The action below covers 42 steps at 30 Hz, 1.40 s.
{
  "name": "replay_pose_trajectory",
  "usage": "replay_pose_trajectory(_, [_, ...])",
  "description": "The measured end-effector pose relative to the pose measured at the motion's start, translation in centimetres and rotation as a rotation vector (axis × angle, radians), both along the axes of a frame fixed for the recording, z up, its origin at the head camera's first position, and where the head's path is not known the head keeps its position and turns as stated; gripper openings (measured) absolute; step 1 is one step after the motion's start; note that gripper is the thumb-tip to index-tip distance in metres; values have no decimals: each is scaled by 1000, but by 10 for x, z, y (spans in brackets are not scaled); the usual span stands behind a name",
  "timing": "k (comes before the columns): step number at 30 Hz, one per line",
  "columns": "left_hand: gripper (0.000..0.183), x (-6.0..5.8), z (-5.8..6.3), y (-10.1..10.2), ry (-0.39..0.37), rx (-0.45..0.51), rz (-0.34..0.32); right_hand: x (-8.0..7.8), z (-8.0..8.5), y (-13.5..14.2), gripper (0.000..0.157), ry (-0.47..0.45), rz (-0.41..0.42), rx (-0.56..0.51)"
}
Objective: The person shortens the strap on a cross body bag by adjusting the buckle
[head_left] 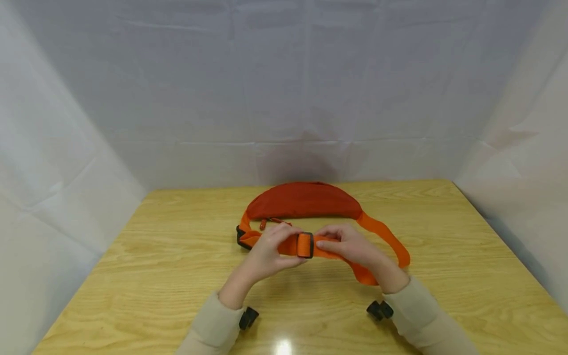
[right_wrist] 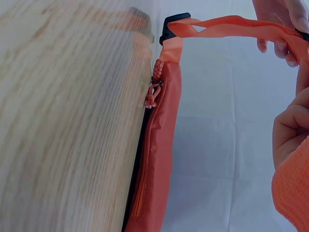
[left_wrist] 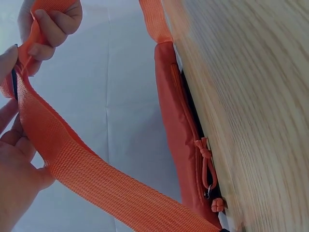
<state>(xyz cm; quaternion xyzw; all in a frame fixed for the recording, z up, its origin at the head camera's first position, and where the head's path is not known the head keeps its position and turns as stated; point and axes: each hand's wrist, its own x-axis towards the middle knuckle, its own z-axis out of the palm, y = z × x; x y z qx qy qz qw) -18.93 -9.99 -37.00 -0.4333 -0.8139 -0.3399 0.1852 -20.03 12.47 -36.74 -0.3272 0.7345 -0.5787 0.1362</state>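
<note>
A red waist bag [head_left: 306, 201] lies at the back of the table, its orange strap [head_left: 385, 234] looping toward me. My left hand [head_left: 271, 251] pinches the strap at a black slider buckle [head_left: 305, 245], thumb on the near edge and fingers on the far edge. Just right of the slider, my right hand [head_left: 348, 244] pinches the strap between thumb and fingers. A black side-release buckle [right_wrist: 172, 26] joins the strap to the bag's left end. In the left wrist view the zipper pull cord [left_wrist: 206, 164] hangs from the bag. The slider is partly hidden in both wrist views.
The wooden table [head_left: 168, 276] runs back to a white sheet [head_left: 284, 98], with more sheeting at both sides. Small black devices [head_left: 248, 318] sit at both wrists, by the cuffs of the light sleeves [head_left: 213, 320].
</note>
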Motion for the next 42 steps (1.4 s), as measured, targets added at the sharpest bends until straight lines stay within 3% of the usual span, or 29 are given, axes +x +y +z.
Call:
replay_pose_trajectory(10, [49,0,0,0,-28,11,17,-1,-2,-5,22,-65,21,-56])
replay_pose_trajectory(19, [49,-1,-2,-3,22,-2,22,-1,-3,1,26,7,15,-10])
replay_pose_trajectory(35, [47,-1,-4,0,-6,21,-24,-2,-2,-1,28,-36,-2,-34])
replay_pose_trajectory(42, [46,-1,-3,2,3,39,-17,-3,2,-6,22,-46,-83,-34])
